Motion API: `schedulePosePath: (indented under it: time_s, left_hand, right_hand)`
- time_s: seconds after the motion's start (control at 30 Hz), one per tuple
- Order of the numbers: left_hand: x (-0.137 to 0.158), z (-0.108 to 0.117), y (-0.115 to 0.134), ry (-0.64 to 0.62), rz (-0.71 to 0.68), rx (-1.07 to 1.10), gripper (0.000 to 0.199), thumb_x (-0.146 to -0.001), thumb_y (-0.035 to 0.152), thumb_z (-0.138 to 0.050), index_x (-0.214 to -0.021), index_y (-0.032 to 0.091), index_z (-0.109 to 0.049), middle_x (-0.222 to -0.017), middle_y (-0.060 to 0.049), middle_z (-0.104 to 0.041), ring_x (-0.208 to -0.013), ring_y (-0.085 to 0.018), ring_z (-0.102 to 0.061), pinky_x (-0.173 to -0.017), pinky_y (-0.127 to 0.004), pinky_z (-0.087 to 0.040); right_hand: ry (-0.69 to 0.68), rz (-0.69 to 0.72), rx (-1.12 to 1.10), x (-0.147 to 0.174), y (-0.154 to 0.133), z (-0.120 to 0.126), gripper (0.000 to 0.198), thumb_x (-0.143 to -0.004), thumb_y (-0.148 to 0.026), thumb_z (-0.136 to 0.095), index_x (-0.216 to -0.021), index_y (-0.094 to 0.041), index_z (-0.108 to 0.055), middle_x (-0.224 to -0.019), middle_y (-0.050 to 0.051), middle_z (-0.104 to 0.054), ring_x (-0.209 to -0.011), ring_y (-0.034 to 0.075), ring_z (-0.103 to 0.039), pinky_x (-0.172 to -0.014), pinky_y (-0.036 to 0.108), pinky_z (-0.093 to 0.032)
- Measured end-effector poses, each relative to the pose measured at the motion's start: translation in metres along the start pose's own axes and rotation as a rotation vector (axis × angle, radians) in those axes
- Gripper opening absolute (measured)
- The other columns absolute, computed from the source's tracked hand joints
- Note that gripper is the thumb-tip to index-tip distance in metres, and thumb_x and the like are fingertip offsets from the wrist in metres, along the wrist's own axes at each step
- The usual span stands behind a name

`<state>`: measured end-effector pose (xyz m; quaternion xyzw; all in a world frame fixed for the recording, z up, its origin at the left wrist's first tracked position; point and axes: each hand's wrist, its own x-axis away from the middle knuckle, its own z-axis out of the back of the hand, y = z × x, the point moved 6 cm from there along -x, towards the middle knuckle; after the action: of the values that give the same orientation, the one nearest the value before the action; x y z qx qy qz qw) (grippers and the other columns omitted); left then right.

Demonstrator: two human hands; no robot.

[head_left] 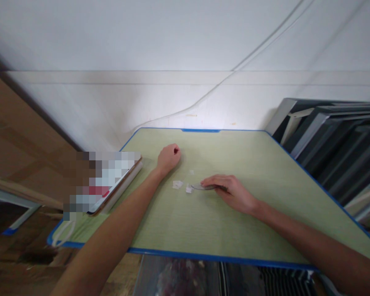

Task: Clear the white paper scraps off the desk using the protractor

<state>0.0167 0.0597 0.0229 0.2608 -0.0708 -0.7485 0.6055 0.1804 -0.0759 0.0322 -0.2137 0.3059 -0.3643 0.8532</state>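
Observation:
My left hand (169, 158) is curled into a loose fist on the pale green tabletop (234, 156), with a small dark hollow between thumb and fingers and nothing visible in it. In my right hand (234, 192) is a thin grey metal utensil (200, 186) with a rounded end, which looks like a spoon; my fingers cover its middle. Its tip points left and meets or nearly meets a small whitish scrap (189, 189). Just left of that lies a larger whitish scrap (177, 184). A fainter scrap (191, 172) is farther back.
At the left table edge is a thick flat stack (120, 189), partly blurred out, with a white cord loop (64, 234) by it. Dark framed panels (336, 135) lean along the right side. A brown cardboard sheet (24, 139) stands left; a cable (209, 90) crosses the wall behind.

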Motion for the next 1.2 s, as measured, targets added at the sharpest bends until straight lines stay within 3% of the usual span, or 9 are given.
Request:
schedulePosePath:
  time_s: [0.27,0.63,0.9,1.2]
  left_hand:
    - [0.0,-0.001,-0.002,0.01,-0.004,0.004,0.02,-0.074,0.021,-0.04,-0.075,0.016,-0.06,-0.078,-0.005,-0.064,-0.071,-0.014,-0.052,-0.067,-0.025,-0.039]
    - [0.0,-0.001,-0.001,0.0,-0.008,-0.003,0.021,-0.075,0.02,-0.04,-0.076,0.016,-0.061,-0.079,-0.005,-0.065,-0.072,-0.014,-0.053,-0.067,-0.026,-0.039]
    - [0.0,-0.002,-0.002,-0.003,0.0,-0.009,0.02,-0.075,0.021,-0.041,-0.076,0.017,-0.061,-0.081,-0.005,-0.065,-0.074,-0.014,-0.054,-0.069,-0.026,-0.041]
    - [0.003,0.0,0.0,-0.009,-0.008,0.002,0.019,-0.075,0.019,-0.04,-0.075,0.016,-0.059,-0.081,-0.006,-0.065,-0.074,-0.015,-0.054,-0.069,-0.027,-0.041]
  right_hand:
    - [0.011,0.032,0.007,0.002,-0.002,0.003,0.037,-0.068,0.005,-0.04,-0.088,-0.011,-0.066,-0.089,0.008,-0.07,-0.083,0.016,-0.064,-0.076,0.029,-0.05]
    - [-0.076,0.28,-0.054,0.008,-0.021,0.002,0.025,-0.077,-0.001,-0.043,-0.086,-0.012,-0.063,-0.081,0.008,-0.068,-0.077,0.015,-0.062,-0.071,0.027,-0.049]
    - [0.022,0.24,0.056,0.011,-0.021,0.007,0.022,-0.084,-0.007,-0.043,-0.096,-0.013,-0.06,-0.088,0.008,-0.068,-0.081,0.014,-0.062,-0.071,0.026,-0.049]
    - [-0.128,0.281,0.152,0.016,-0.029,-0.004,0.026,-0.085,-0.008,-0.039,-0.104,-0.012,-0.056,-0.084,0.01,-0.066,-0.076,0.015,-0.059,-0.068,0.027,-0.046]
